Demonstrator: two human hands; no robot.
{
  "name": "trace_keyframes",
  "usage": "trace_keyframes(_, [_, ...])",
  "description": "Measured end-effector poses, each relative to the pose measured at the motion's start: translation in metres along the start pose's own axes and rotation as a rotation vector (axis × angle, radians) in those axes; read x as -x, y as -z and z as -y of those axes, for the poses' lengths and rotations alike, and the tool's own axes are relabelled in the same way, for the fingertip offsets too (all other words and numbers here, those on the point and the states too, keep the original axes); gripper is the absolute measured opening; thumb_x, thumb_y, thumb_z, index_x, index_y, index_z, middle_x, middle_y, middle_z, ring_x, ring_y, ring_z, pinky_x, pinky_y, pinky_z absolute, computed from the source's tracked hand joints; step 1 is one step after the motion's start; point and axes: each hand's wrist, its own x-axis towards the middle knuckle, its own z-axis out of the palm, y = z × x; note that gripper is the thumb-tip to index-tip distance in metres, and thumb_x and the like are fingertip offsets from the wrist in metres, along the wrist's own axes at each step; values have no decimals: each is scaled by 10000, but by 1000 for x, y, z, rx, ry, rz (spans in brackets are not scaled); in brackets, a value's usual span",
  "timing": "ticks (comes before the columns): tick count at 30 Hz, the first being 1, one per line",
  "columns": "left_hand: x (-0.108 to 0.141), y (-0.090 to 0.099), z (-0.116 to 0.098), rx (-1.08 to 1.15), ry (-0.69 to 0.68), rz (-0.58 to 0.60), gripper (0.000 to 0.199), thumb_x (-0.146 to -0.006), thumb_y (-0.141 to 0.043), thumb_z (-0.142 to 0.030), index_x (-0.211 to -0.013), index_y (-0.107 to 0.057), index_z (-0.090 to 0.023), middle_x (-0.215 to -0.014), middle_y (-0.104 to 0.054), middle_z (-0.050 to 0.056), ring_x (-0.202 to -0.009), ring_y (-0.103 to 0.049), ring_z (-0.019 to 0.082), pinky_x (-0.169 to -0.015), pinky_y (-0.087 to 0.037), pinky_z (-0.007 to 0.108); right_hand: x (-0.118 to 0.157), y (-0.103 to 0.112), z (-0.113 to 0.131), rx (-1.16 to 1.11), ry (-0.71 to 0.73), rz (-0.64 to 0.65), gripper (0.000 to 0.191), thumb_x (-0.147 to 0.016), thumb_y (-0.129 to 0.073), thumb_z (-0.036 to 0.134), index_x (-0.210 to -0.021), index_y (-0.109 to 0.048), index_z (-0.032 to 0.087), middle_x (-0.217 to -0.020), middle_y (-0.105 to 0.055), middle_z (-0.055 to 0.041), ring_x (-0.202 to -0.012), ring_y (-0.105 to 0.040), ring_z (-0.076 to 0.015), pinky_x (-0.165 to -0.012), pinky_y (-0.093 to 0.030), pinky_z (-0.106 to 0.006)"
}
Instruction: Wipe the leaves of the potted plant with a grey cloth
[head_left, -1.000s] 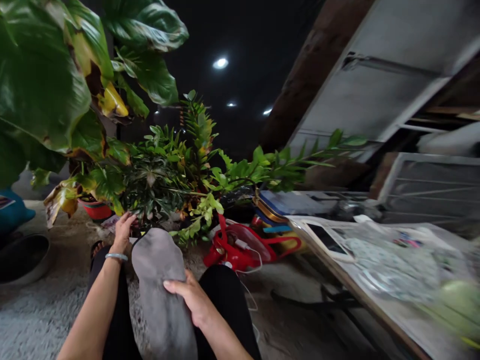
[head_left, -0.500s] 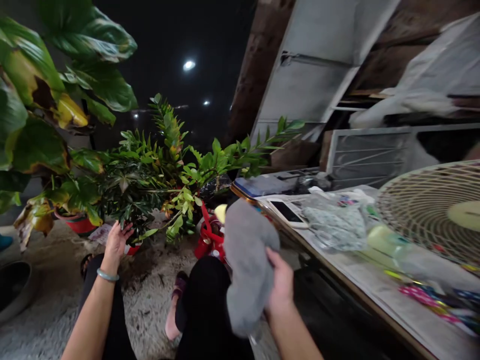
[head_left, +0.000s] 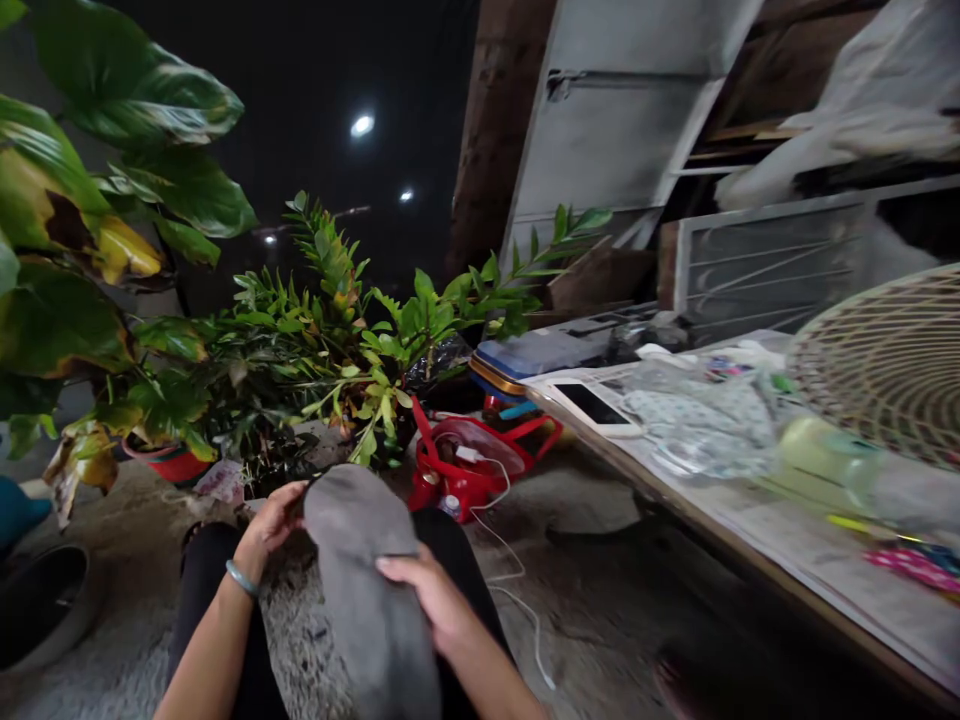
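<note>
A long, soft grey fabric piece [head_left: 367,590] with a rounded top end lies over my lap. Its exact kind does not show. My right hand [head_left: 435,595] grips its right side, thumb on the front and fingers hidden behind. At the upper left edge, my left hand [head_left: 276,515], with a pale bangle on the wrist, has its fingers curled against the fabric. Some of those fingertips are hidden. Just beyond the fabric stands a red bag [head_left: 465,465] with a white plug and cable [head_left: 517,560] trailing out.
A table on the right holds a white phone [head_left: 596,408], a patterned plastic bag [head_left: 697,420], a light green container [head_left: 825,465] and a round fan [head_left: 892,360]. Potted plants [head_left: 337,330] stand ahead and left. A dark basin [head_left: 45,605] sits on the floor.
My right hand has brought the grey fabric piece left and down. My left hand, apart and open before, now meets its edge. The red bag has come into fuller view.
</note>
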Motion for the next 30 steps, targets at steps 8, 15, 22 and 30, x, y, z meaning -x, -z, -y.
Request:
trace_keyframes(8, [2,-9,-8,125,-48,-121,234,-679,-846,-89,-897,-779,-143,-844,-757,57,-739,-714,160,-728,-585,265,-33,-5,110,-212,233,-220,253,-519,-777,263,-762,-714,235,-691,-767,-39,-666,-712,-288,-713,-590,-434])
trace_keyframes(15, [2,-2,-9,163,-78,-113,379,-571,-929,-174,-922,-788,-156,-831,-765,48,-711,-711,178,-692,-566,270,-7,-29,16,167,16,54,313,-415,-782,215,-717,-699,205,-614,-720,-15,-606,-656,-250,-624,-516,-365])
trace_keyframes(22, [6,-4,-14,108,-70,-78,311,-673,-861,-149,-972,-777,-147,-821,-748,55,-765,-716,179,-786,-576,306,-3,13,104,-73,347,-187,395,-485,-842,282,-860,-733,222,-773,-784,-35,-717,-711,-292,-739,-565,-430])
trace_keyframes(30, [9,-3,-15,116,-151,-110,450,-577,-930,-210,-996,-776,-153,-893,-774,56,-792,-722,196,-777,-564,310,-36,-47,27,143,67,116,179,-512,-805,254,-676,-737,236,-675,-756,-67,-656,-687,-290,-684,-557,-437])
